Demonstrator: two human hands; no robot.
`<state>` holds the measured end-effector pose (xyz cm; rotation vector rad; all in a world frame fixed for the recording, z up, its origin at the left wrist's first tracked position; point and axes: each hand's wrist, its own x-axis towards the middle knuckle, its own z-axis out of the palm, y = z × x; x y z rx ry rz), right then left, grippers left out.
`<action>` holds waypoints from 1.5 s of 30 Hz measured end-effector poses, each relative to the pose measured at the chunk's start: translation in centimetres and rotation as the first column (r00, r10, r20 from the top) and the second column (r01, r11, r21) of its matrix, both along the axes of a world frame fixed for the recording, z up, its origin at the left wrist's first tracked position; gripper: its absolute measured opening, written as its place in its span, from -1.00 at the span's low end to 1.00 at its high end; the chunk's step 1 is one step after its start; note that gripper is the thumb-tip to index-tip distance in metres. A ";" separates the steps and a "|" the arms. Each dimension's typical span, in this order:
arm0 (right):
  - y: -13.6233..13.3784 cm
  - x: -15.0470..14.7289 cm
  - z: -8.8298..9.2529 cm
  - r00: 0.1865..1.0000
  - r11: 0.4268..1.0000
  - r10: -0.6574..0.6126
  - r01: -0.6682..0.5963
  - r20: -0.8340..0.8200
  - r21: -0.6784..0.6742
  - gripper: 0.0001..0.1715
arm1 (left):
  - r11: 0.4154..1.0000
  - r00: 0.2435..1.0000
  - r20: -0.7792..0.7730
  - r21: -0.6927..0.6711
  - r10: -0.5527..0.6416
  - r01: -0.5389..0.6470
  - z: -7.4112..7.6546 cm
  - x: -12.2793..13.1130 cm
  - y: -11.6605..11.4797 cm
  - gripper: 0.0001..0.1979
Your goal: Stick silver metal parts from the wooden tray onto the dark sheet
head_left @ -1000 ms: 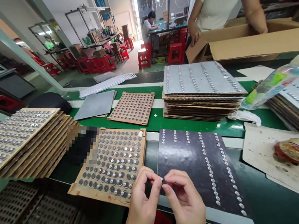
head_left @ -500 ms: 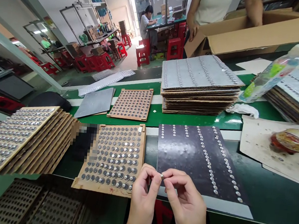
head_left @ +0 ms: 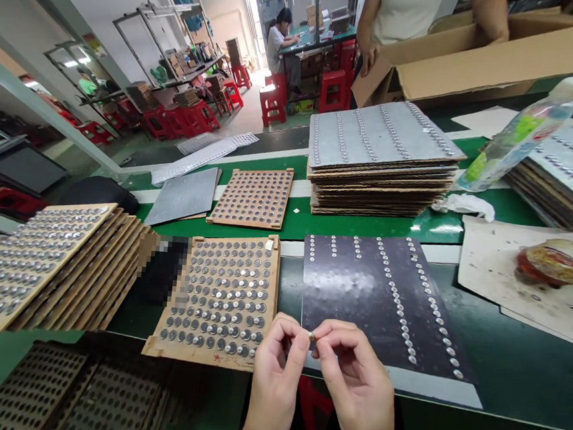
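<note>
Left hand (head_left: 276, 381): grip closed, thumb and forefinger pinching a small round metal stud (head_left: 310, 336) from the left.

Right hand (head_left: 358, 382): grip closed too, thumb and forefinger pressed on the same stud from the right.

Stud position: held up between both hands, over the lower left corner of the black board (head_left: 342, 320).

Black board: lying on the green worktop (head_left: 528, 377) just right of the hands' pinch, with long rows of metal studs running across it.

Lower centre: wooden tray (head_left: 272, 294) just left of the left hand, its holes filled with round metal discs.

Lower left: stack of wooden trays (head_left: 54, 288), loaded with more metal discs.

Upper centre: stack of grey boards (head_left: 378, 196), studded in rows on top.

Right edge: plastic bottle (head_left: 524, 139) lying against a second stack of studded boards (head_left: 553, 205).

Top right: a co-worker's hand (head_left: 368, 58) on the rim of a cardboard box (head_left: 481, 58).

Far upper centre: a seated person (head_left: 281, 47) working at a green table (head_left: 316, 43).
</note>
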<state>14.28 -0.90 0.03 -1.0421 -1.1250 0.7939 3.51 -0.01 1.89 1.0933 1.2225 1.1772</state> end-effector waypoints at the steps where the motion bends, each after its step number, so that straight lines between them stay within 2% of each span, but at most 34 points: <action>1: 0.0 0.1 0.0 1.000 1.000 0.009 -0.009 -0.006 -0.002 -0.81 | 1.000 1.000 0.001 -0.002 -0.006 0.006 0.0 0.0 0.0 -0.65; 4: 0.0 0.5 0.2 0.998 1.000 0.014 -0.015 0.056 0.023 -0.72 | 1.000 1.000 -0.001 0.008 -0.010 0.010 0.1 0.0 -0.1 -0.64; 7: 0.1 0.7 0.5 0.989 0.998 -0.004 -0.006 0.146 0.062 -0.88 | 1.000 1.000 -0.019 0.019 0.011 -0.011 0.3 0.0 -0.2 -0.63; 9: 0.1 0.7 0.6 0.989 0.998 -0.018 0.010 0.145 0.058 -0.86 | 0.999 0.999 -0.039 0.027 0.028 -0.027 0.4 0.0 -0.3 -0.63; 14: -0.1 0.5 1.0 0.998 0.998 -0.054 0.055 0.017 -0.035 -0.87 | 0.998 0.995 -0.095 0.063 0.036 -0.030 0.5 -0.4 -0.4 -0.63; 21: 0.1 0.2 0.9 0.989 0.993 -0.038 0.021 -0.146 -0.119 -0.86 | 0.995 0.992 -0.123 0.101 0.021 -0.008 0.5 -0.6 -0.6 -0.66; 25: -0.1 0.4 0.6 0.970 0.986 0.032 -0.070 -0.243 -0.150 -0.88 | 0.996 0.992 -0.123 0.094 0.009 0.002 0.5 -0.6 -0.5 -0.66; 29: 0.0 0.3 0.8 0.968 0.975 0.077 -0.123 -0.238 -0.183 -0.88 | 0.995 0.991 -0.133 0.102 0.014 0.000 0.6 -0.5 -0.4 -0.65; 32: 0.3 0.1 1.0 0.959 0.968 0.099 -0.154 -0.264 -0.196 -0.77 | 0.994 0.989 -0.148 0.105 0.030 -0.014 0.6 -0.4 -0.3 -0.64; 37: 1.0 0.3 0.8 0.843 0.902 0.156 -0.334 -0.514 -0.274 -0.64 | 0.999 0.994 -0.104 0.040 -0.031 0.035 0.6 -0.4 -0.1 -0.61; 40: 1.4 1.0 0.1 0.840 0.886 0.107 -0.323 -0.533 -0.332 -0.67 | 0.998 0.994 -0.087 -0.008 -0.061 0.060 0.4 -1.0 0.3 -0.62; 42: 1.7 1.6 -0.6 0.889 0.901 0.048 -0.236 -0.456 -0.364 -0.63 | 0.999 0.987 -0.152 -0.026 -0.050 0.046 0.1 -2.0 1.1 -0.63; 43: 1.9 1.9 -1.0 0.916 0.909 0.025 -0.187 -0.400 -0.373 -0.59 | 0.999 0.970 -0.241 -0.027 -0.031 0.025 0.0 -2.7 1.7 -0.65; 45: 2.4 2.6 -1.8 0.964 0.922 0.000 -0.103 -0.265 -0.374 -0.54 | 0.999 0.875 -0.482 -0.003 0.037 -0.044 -0.3 -4.4 3.4 -0.70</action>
